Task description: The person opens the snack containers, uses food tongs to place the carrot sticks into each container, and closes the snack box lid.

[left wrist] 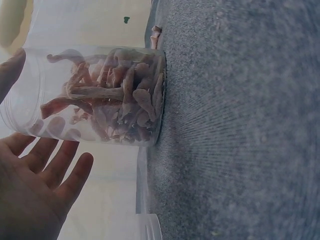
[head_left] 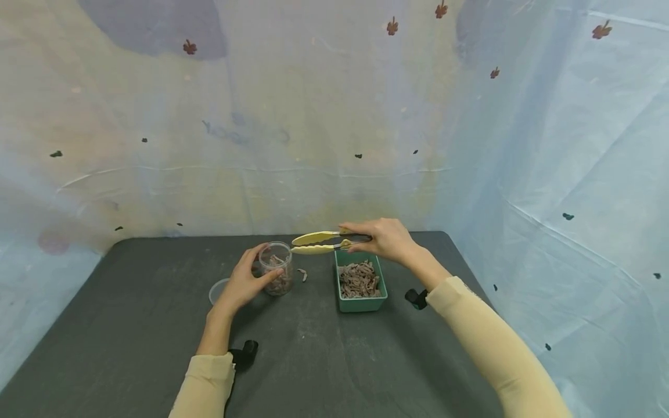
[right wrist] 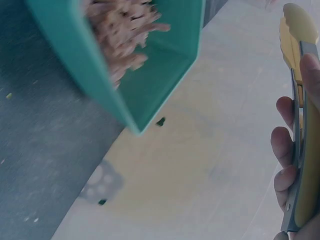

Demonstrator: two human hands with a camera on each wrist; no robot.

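My left hand (head_left: pixel 243 285) holds a clear plastic jar (head_left: pixel 283 283), thumb on one side and fingers on the other. The jar stands upright and uncovered on the dark table; brownish, twisted dried pieces (left wrist: pixel 112 92) fill much of it. In my right hand (head_left: pixel 388 239) is a pair of tongs (head_left: pixel 313 250) with yellow scalloped heads, held level above the table. Their tips reach the jar's rim in the head view, slightly parted, with nothing seen between them. Below the right hand sits a green rectangular tub (head_left: pixel 360 305) containing a heap of similar pieces (head_left: pixel 358 280).
One loose piece (head_left: pixel 302 274) lies on the table (head_left: pixel 313 360) between jar and tub. A clear round lid (head_left: pixel 215 291) is left of the jar, partly behind the left hand. Pale plastic sheeting (head_left: pixel 313 116) hangs behind the table and along its right side.
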